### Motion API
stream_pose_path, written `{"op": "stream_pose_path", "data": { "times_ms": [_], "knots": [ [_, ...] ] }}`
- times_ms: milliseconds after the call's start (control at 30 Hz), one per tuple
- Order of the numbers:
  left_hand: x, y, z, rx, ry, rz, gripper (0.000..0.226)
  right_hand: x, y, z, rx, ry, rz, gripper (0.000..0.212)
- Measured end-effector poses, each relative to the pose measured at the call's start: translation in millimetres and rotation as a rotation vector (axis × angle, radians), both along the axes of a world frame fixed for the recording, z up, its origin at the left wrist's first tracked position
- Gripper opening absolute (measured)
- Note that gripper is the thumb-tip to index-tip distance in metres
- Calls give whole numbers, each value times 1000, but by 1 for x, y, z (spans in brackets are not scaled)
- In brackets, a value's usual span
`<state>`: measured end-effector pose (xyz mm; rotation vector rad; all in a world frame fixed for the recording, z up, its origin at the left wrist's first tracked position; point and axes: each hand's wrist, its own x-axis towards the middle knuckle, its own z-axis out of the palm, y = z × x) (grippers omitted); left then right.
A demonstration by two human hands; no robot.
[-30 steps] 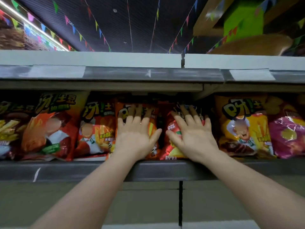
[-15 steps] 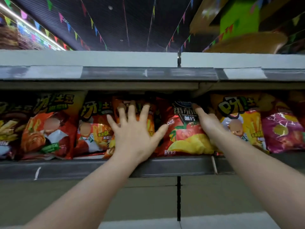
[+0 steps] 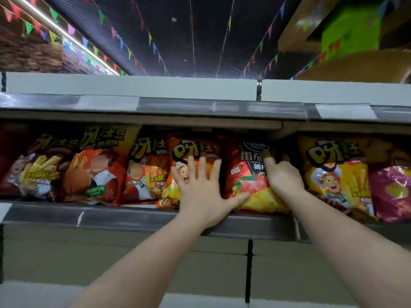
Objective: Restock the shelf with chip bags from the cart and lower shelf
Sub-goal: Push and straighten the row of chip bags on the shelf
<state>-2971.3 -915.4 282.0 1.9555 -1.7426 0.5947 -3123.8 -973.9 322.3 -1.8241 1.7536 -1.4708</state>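
A row of chip bags stands on the shelf (image 3: 133, 218) at head height. My left hand (image 3: 200, 192) lies flat with spread fingers on an orange chip bag (image 3: 193, 150), its thumb touching the lower left of the red tomato chip bag (image 3: 244, 174) beside it. My right hand (image 3: 283, 177) is at that red bag's right edge. Its index finger lies on the front of the bag, and the other fingers are tucked into the gap beside the yellow chip bag (image 3: 333, 174).
More red and orange bags (image 3: 95, 170) fill the shelf to the left, and a purple bag (image 3: 393, 192) sits at the far right. The upper shelf's edge (image 3: 178, 107) hangs low over the bags. Below the rail is a plain panel (image 3: 111, 252).
My right hand left the front of the red tomato bag and went to its right edge, uncovering its front. My left hand stayed spread on the orange bag.
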Motion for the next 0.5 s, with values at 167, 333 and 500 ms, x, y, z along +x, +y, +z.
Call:
{"op": "stream_pose_path", "data": {
  "times_ms": [167, 333, 500],
  "knots": [
    [-3, 10, 4, -50, 20, -30, 99, 8, 25, -13, -241, 372, -100, 54],
    [3, 19, 2, -125, 13, -111, 79, 27, 45, -25, -342, 603, 58, 54],
    [18, 31, -5, -173, 56, -128, 67, 45, 61, -26, -355, 630, 232, 51]
  ]
}}
